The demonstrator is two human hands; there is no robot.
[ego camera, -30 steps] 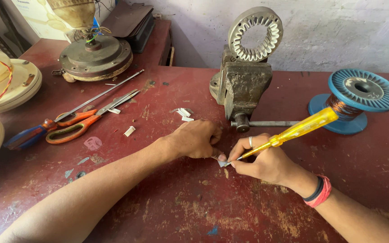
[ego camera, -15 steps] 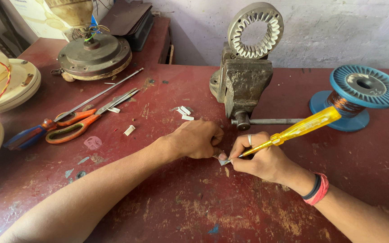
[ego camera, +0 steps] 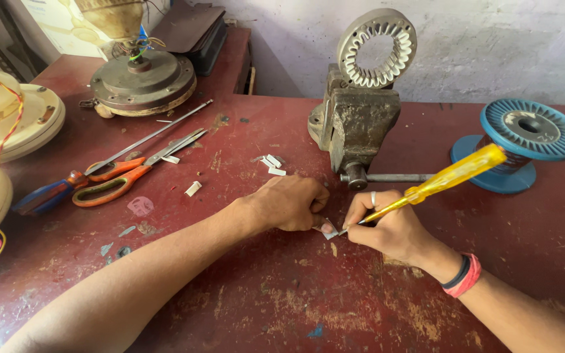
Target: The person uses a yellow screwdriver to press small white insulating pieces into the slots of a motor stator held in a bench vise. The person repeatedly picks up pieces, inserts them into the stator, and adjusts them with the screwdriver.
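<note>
The left hand (ego camera: 292,204) pinches a small white scrap (ego camera: 329,229) flat on the red table (ego camera: 243,294), at 6 o'clock from the vise (ego camera: 358,127). The right hand (ego camera: 387,229) grips a yellow screwdriver (ego camera: 449,176), fingers closed; press its tip gently so the scrap stays put

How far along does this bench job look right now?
Done so far: several small white strips lie scattered on the red table. In hand: the left hand pins a small pale piece to the table while the right hand works at it with the yellow screwdriver. Left: the ring in the vise shows bare slots.
</note>
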